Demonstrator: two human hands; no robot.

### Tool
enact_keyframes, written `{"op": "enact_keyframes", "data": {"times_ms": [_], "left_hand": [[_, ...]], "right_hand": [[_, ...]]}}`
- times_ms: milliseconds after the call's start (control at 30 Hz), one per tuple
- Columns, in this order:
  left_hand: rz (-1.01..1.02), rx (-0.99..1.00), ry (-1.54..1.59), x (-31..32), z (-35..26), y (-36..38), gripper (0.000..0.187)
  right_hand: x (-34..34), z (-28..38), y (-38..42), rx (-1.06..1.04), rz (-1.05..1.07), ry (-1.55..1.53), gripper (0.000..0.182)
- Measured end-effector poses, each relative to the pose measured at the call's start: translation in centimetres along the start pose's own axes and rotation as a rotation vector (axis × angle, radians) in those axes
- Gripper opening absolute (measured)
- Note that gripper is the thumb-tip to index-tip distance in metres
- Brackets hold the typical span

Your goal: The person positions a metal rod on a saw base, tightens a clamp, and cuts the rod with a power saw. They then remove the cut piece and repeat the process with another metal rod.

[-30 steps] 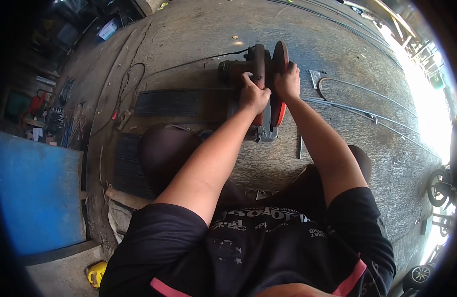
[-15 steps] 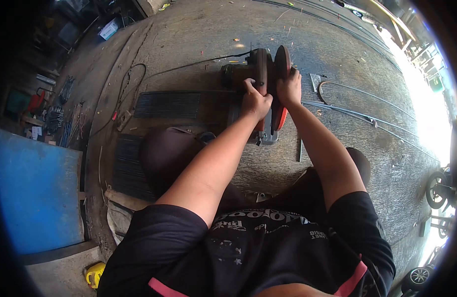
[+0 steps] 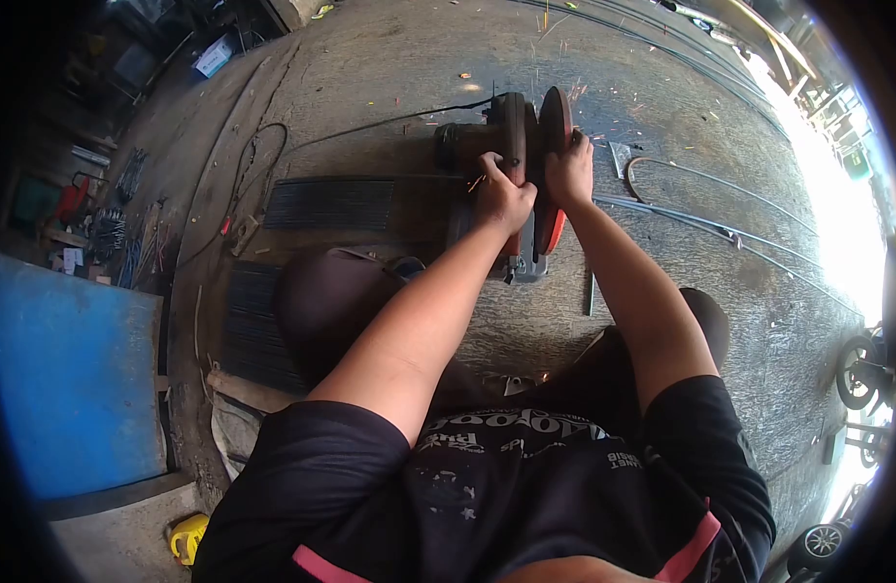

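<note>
A cut-off saw point(image 3: 459, 146) stands on the floor in front of my knees, its dark motor to the left. My left hand point(image 3: 506, 202) is closed around the saw's upright brown handle part. On the other side, my right hand point(image 3: 570, 173) is closed at the edge of the round red-brown disc guard point(image 3: 557, 109); its fingertips are partly hidden. Orange sparks fly beyond the guard and a few show beside my left fingers. A bundle of thin dark rods point(image 3: 331, 204) lies left of the saw, reaching toward its base.
More dark rods point(image 3: 253, 316) lie by my left knee. A power cable point(image 3: 389, 120) runs left from the saw. Long metal rods point(image 3: 681, 222) stretch across the floor to the right. A blue panel point(image 3: 74, 379) and a yellow object point(image 3: 186, 537) are at the left.
Sparks have grown more numerous and spread wider beyond the saw, with some now near my left hand. Both hands and the saw have hardly moved.
</note>
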State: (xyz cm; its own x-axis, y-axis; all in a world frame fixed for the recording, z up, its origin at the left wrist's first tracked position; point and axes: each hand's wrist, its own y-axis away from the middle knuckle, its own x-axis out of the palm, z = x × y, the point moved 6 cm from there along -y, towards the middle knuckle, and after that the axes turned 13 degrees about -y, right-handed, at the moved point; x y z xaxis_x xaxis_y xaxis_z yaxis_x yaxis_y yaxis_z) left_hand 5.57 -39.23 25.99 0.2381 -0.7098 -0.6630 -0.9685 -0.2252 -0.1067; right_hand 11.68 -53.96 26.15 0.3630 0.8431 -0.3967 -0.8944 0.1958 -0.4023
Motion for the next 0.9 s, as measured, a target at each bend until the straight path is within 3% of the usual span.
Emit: {"op": "enact_keyframes", "data": {"times_ms": [900], "left_hand": [[-0.015,0.003,-0.05,-0.11,-0.2,0.13,0.056]], "right_hand": [[-0.22,0.06,0.24,0.027,-0.025,-0.028,0.052]]}}
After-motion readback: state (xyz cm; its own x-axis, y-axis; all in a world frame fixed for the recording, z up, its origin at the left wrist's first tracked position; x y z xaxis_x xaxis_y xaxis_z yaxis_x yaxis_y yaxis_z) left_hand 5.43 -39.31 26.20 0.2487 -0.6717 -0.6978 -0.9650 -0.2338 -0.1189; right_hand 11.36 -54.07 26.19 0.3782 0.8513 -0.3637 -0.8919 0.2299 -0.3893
